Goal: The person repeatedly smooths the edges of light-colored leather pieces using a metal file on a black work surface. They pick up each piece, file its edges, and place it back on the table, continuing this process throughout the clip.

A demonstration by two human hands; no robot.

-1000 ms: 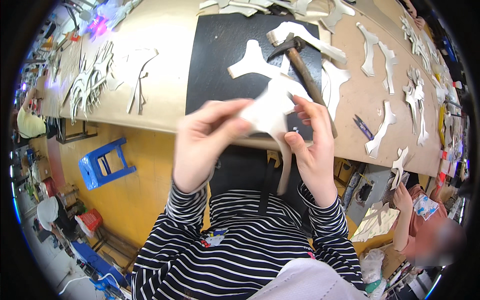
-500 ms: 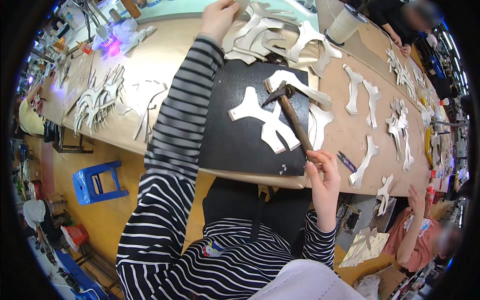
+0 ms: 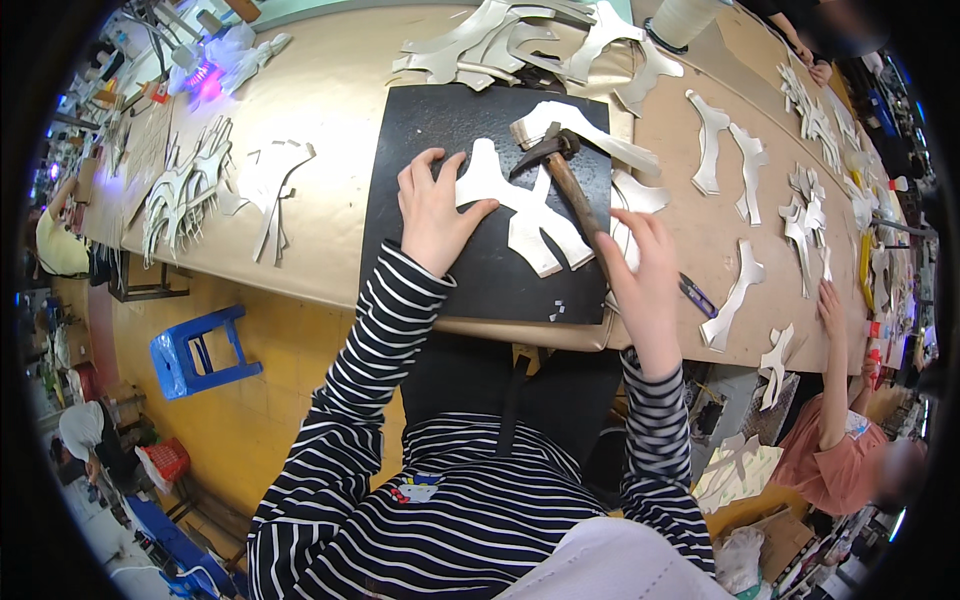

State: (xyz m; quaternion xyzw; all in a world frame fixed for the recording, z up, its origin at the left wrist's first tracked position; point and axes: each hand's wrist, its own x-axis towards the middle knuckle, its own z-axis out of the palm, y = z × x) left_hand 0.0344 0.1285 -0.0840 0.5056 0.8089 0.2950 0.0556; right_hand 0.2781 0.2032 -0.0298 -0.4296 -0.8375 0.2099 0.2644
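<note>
The left hand [image 3: 432, 215] is pressing a white cut-out piece [image 3: 520, 205] flat against the black mat [image 3: 400, 200] on the counter [image 3: 330, 90], fingers spread apart. Further right, the right hand [image 3: 645, 275] is gripping the hammer [image 3: 565, 175], fingers clamped around its wooden handle.

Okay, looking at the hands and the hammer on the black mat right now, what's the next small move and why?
Probably close the right hand around the wooden handle of the hammer and lift it. The left hand already lies flat on the white cut piece on the black mat, pinning it, while the hammer head rests across that piece and the right fingers sit at the handle's near end.
</note>
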